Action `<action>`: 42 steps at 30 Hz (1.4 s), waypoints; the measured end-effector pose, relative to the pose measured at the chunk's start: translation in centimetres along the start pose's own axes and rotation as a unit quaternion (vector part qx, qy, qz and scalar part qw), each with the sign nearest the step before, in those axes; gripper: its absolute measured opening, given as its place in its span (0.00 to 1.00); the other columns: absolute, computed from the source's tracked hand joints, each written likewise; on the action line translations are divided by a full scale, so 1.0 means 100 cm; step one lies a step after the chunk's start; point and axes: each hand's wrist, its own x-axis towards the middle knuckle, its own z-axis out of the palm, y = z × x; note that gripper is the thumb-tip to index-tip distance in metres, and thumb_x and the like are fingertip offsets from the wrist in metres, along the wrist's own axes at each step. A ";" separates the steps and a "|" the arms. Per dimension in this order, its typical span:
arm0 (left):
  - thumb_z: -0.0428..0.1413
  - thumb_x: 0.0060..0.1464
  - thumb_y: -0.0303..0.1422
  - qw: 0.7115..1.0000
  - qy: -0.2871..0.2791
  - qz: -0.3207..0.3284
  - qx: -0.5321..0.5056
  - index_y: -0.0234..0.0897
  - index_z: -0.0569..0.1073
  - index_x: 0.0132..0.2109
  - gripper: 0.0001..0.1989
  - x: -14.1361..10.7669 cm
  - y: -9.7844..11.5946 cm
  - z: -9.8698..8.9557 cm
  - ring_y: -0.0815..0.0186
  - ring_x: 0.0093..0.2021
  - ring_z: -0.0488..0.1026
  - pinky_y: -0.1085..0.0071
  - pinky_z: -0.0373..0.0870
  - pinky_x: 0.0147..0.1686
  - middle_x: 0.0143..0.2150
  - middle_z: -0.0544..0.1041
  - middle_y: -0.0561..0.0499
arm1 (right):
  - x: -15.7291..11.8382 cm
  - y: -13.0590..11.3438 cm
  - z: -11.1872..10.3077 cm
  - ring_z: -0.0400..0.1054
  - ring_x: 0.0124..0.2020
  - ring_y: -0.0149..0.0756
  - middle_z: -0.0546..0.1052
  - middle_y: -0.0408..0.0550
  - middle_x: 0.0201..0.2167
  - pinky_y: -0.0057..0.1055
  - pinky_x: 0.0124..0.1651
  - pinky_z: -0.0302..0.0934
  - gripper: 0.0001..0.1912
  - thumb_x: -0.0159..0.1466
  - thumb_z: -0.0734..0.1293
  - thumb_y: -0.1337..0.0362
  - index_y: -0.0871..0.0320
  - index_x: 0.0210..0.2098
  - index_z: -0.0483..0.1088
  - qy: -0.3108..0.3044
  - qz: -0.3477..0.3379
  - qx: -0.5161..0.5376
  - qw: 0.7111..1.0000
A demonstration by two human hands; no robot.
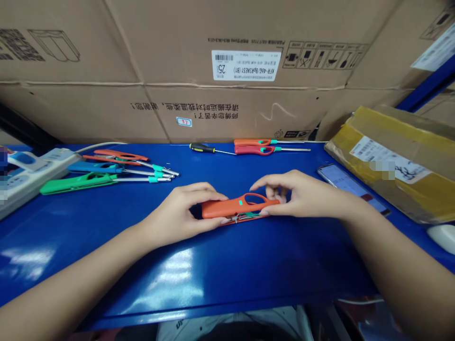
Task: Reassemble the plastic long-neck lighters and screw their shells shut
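Note:
An orange gas lighter [223, 207] is between my hands at the middle of the blue table. Its two shell halves stand slightly apart along the near side, and wire and a green inner part show in the gap. My left hand [177, 210] is closed round its left end, thumb below and fingers above. At the narrow right end, my right hand [305, 196] pinches the shell beside the finger loop, its index finger arched above. No metal tube shows at that end.
Green [78, 183], blue [95, 167] and orange [122, 155] lighters lie at left beside a white power strip [21, 184]. A screwdriver [202, 148] and a red lighter [252, 150] with an orange one lie behind. A phone [351, 187] and taped box [398, 156] are at right.

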 end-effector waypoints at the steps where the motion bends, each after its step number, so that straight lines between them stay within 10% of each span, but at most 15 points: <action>1: 0.65 0.56 0.37 1.000 -0.011 -0.001 0.007 0.36 0.79 0.50 0.16 0.000 0.000 -0.001 0.64 0.40 0.77 0.69 0.75 0.42 0.43 0.81 0.46 | 0.000 -0.002 0.002 0.65 0.26 0.29 0.72 0.39 0.26 0.27 0.31 0.59 0.21 0.61 0.72 0.51 0.55 0.50 0.75 -0.010 0.000 -0.017 1.000; 42: 0.58 0.63 0.39 0.980 -0.126 -0.008 0.151 0.38 0.79 0.50 0.13 -0.005 0.006 0.007 0.60 0.43 0.73 0.65 0.70 0.42 0.44 0.77 0.47 | -0.004 -0.007 0.005 0.65 0.31 0.32 0.76 0.42 0.32 0.28 0.32 0.50 0.05 0.61 0.71 0.62 0.55 0.31 0.72 -0.061 0.044 -0.182 0.980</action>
